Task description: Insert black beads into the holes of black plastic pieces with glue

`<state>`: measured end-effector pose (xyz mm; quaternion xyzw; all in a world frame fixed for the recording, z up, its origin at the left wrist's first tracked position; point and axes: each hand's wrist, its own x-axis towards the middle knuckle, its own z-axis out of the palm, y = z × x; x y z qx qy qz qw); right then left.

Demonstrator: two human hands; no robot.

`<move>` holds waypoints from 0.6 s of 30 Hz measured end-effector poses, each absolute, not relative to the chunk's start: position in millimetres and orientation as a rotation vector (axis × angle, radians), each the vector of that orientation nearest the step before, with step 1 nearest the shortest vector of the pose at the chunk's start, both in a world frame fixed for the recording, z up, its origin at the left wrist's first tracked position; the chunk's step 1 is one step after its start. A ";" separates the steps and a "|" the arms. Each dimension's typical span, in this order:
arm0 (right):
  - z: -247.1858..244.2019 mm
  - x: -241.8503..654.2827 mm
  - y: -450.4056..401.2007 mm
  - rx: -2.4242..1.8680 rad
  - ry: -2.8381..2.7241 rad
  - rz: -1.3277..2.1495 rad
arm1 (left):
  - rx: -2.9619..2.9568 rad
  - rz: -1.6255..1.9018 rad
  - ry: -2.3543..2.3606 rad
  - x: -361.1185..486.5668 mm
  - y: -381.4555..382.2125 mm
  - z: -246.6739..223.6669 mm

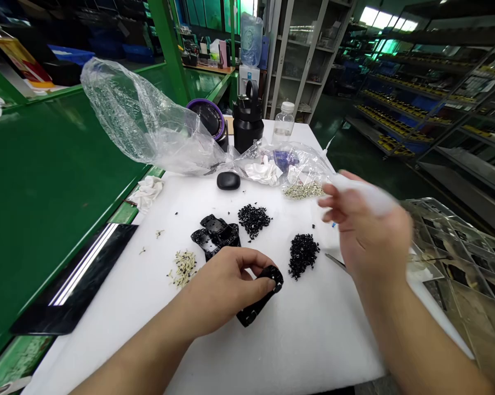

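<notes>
My left hand (234, 280) is closed on a black plastic part (255, 307), thumb on top, above the white work surface (313, 340). My right hand (366, 230) is raised at the right, smeared by motion, with a whitish translucent thing (368, 193) along its fingers; its grip is too blurred to make out. Behind the left hand lie more black parts (218, 233). One pile of small black pieces (253, 219) sits further back, another (303, 253) between the hands. Left of the black parts are small cream pieces (184, 267). Tweezers (336, 261) lie partly behind the right wrist.
At the back stand a black bottle (248, 129) and a clear bottle (284, 122), with a large plastic bag (148, 120) to their left. A black case (228, 180) lies before them. A compartment tray (461, 258) is at right, a dark glossy panel (74, 280) at left.
</notes>
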<state>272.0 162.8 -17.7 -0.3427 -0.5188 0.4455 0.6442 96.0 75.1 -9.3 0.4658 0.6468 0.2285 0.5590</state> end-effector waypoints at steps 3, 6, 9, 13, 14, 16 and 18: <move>-19.3 266.1 191.7 -1.002 -1.525 1.277 | 1.122 0.571 1.539 98.6 73.6 -4.5; -32.1 264.9 213.4 -1.280 -1.958 0.921 | 1.138 0.544 1.489 96.2 73.6 -1.1; -44.8 266.2 225.5 -1.446 -2.090 0.634 | 1.150 0.505 1.454 92.4 73.9 1.1; -51.4 267.9 230.2 -1.570 -2.177 0.416 | 1.169 0.503 1.464 92.4 73.3 1.2; -50.0 269.4 228.1 -1.580 -2.196 0.392 | 1.170 0.514 1.473 93.4 73.1 0.6; -43.2 275.7 217.8 -1.587 -2.228 0.349 | 1.172 0.547 1.510 95.9 72.6 -0.7; -33.7 287.5 199.6 -1.576 -2.269 0.318 | 1.170 0.566 1.555 98.1 72.4 -1.9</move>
